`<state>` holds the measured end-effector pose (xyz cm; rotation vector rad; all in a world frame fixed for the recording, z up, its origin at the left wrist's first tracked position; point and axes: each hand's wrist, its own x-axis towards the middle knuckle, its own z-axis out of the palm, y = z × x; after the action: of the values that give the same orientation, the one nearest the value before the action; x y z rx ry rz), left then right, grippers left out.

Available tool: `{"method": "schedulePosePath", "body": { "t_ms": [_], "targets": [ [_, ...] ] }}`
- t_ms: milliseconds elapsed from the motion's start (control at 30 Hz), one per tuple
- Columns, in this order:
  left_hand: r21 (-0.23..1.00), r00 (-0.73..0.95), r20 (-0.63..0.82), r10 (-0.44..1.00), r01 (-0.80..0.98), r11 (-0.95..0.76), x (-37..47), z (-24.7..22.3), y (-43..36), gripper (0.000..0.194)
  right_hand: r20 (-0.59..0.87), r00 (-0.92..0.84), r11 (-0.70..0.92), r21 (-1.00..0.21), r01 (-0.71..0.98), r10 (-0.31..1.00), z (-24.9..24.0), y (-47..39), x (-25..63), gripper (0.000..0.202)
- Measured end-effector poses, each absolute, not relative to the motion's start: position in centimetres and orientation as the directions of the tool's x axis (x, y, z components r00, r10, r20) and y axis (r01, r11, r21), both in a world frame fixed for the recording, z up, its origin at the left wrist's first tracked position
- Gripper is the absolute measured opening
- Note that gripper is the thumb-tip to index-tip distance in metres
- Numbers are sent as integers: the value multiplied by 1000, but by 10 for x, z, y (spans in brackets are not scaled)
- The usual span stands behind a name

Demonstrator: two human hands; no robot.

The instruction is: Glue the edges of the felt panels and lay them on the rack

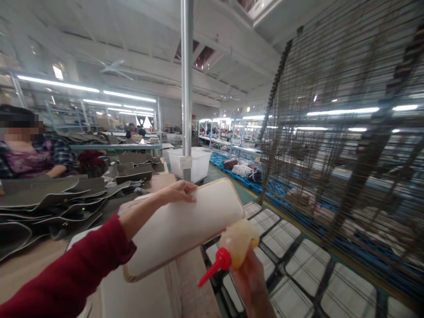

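Note:
My left hand [180, 192] grips the far upper edge of a white rounded panel [195, 221] with a tan rim, which is tilted above the table. In my right hand [248, 274] is a yellowish squeeze bottle [239, 243] with a red nozzle [215, 265] that points down and to the left. The bottle is close to the panel's right end; whether they touch I cannot tell. Below the panel lie more white panels [135, 293] on the table. The fingertips of my left hand are partly hidden behind the panel's edge.
Several white panels [308, 267] lie on a wire rack to the right, with a raised mesh rack [324, 123] behind. Dark curved pieces [49, 198] are stacked at left, near a seated person [33, 154]. A metal post [187, 88] and white bin [198, 163] stand ahead.

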<state>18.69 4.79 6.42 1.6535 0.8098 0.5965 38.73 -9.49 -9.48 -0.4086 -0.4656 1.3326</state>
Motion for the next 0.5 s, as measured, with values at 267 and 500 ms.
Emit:
{"method": "schedulePosePath", "body": {
  "t_ms": [267, 500],
  "targets": [
    [950, 406, -302, 863, 48, 309, 110, 60, 31, 70, 253, 591, 614, -558, -558, 766, -28, -101, 438, 66],
    [974, -24, -131, 991, -191, 124, 89, 32, 3, 47, 486, 443, 654, -623, -428, 753, 8, -78, 442, 68]
  ]
}}
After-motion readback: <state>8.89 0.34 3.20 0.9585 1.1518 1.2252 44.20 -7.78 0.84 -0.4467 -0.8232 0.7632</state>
